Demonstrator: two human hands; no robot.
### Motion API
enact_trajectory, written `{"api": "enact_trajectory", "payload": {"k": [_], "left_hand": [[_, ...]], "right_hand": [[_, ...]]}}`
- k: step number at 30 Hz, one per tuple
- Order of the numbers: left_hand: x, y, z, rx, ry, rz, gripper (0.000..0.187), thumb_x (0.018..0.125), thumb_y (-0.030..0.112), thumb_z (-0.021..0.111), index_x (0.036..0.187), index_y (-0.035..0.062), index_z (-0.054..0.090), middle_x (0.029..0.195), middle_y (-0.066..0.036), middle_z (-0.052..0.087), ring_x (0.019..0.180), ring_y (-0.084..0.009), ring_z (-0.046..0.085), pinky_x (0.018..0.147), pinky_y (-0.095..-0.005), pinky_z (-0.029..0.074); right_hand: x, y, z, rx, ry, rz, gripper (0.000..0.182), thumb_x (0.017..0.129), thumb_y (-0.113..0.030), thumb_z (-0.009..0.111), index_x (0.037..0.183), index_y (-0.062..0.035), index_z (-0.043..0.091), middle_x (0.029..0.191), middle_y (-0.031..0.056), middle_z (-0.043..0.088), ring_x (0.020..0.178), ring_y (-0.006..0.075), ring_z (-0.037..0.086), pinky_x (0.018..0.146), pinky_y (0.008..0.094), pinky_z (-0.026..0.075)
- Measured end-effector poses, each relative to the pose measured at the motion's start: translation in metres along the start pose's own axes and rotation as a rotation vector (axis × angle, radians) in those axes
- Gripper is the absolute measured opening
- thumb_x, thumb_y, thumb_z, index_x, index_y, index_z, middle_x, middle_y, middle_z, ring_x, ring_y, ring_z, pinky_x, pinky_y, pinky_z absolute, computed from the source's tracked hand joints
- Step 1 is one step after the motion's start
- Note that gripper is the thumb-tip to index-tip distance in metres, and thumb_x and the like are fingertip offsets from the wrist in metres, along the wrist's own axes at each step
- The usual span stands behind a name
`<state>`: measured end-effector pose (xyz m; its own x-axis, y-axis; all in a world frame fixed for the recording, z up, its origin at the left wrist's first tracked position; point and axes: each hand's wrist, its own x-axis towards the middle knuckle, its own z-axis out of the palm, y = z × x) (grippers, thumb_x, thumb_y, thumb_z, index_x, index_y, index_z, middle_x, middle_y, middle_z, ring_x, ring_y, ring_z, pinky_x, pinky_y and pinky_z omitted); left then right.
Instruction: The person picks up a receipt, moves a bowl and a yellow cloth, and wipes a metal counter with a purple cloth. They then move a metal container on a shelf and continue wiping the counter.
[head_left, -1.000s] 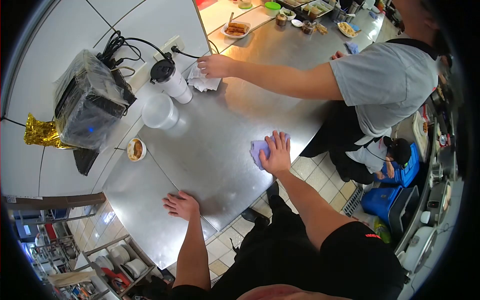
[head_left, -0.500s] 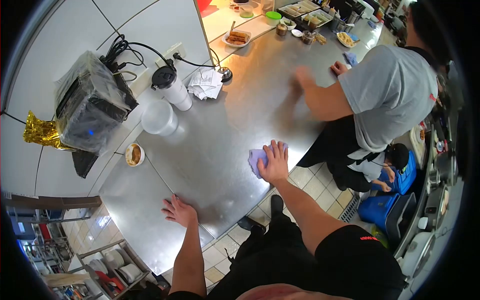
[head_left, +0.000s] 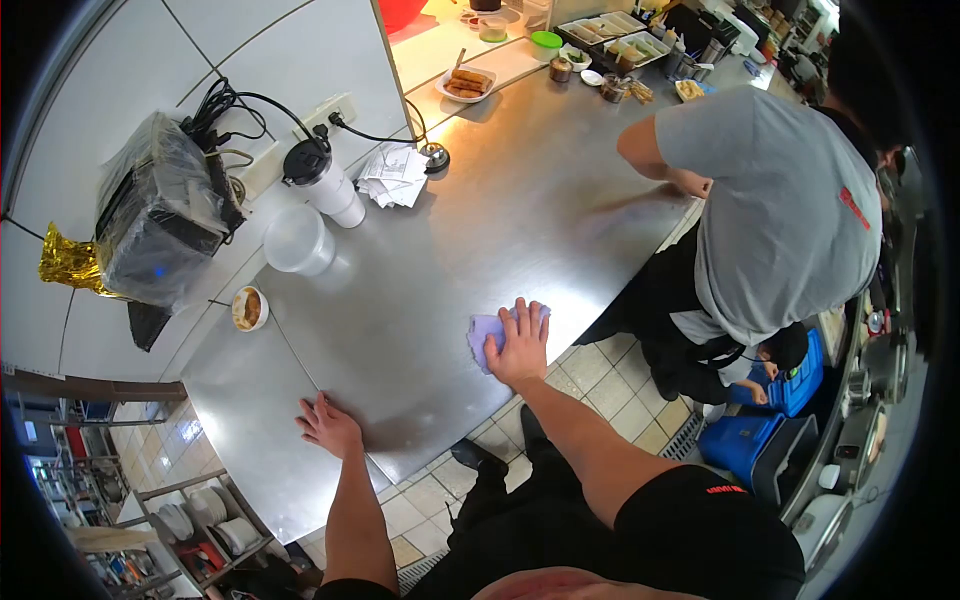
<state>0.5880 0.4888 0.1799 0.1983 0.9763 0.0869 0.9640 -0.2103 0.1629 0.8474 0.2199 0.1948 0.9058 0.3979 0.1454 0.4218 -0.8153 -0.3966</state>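
My right hand (head_left: pixel 519 345) lies flat on a purple cloth (head_left: pixel 484 335) near the front edge of the steel counter (head_left: pixel 400 300). Its fingers are stretched over the cloth, and part of the cloth shows to their left. My left hand (head_left: pixel 330 425) rests palm down on the bare metal, fingers spread, beside the seam between two counter sections. Nothing is in it. Farther left, by the wall, stands a small white cup (head_left: pixel 250 309) with brown contents. A clear plastic tub (head_left: pixel 299 240) and a white tumbler (head_left: pixel 325 185) with a black lid stand behind it.
A co-worker in a grey shirt (head_left: pixel 780 200) leans over the counter's right side. Another person (head_left: pixel 765 365) crouches by blue bags (head_left: pixel 740 440). Papers (head_left: pixel 393 176), a bowl of rolls (head_left: pixel 467 84) and sauce jars (head_left: pixel 560 69) line the back. A plastic-wrapped device (head_left: pixel 165 215) is at the wall.
The view has shifted, so counter items appear farther left. The co-worker's arm has pulled back toward the counter's right edge. My right hand remains on the cloth, my left on the metal.
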Motion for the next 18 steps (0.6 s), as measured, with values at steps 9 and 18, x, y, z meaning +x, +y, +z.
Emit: {"api": "enact_trajectory", "payload": {"k": [9,18], "left_hand": [[-0.010,0.010,0.007,0.001,0.010,-0.029,0.042,0.108,0.034,0.040,0.145,0.0220,0.053,0.163,-0.009,0.035,0.150,-0.0436,0.027,0.120,-0.0609,0.021],[-0.081,0.068,0.009,-0.002,-0.014,-0.064,0.070,0.104,0.049,0.043,0.155,0.0035,0.034,0.165,-0.018,0.026,0.153,-0.0393,0.021,0.123,-0.0542,0.017]], "right_hand": [[0.000,0.004,-0.004,0.037,-0.072,0.018,0.064,0.092,-0.043,0.053,0.144,-0.0072,0.052,0.160,0.0226,0.034,0.151,0.0439,0.021,0.122,0.0610,0.013],[0.001,0.009,-0.006,0.102,-0.090,-0.004,0.072,0.090,-0.049,0.056,0.146,-0.0049,0.050,0.160,0.0235,0.033,0.152,0.0437,0.021,0.122,0.0620,0.013]]}}
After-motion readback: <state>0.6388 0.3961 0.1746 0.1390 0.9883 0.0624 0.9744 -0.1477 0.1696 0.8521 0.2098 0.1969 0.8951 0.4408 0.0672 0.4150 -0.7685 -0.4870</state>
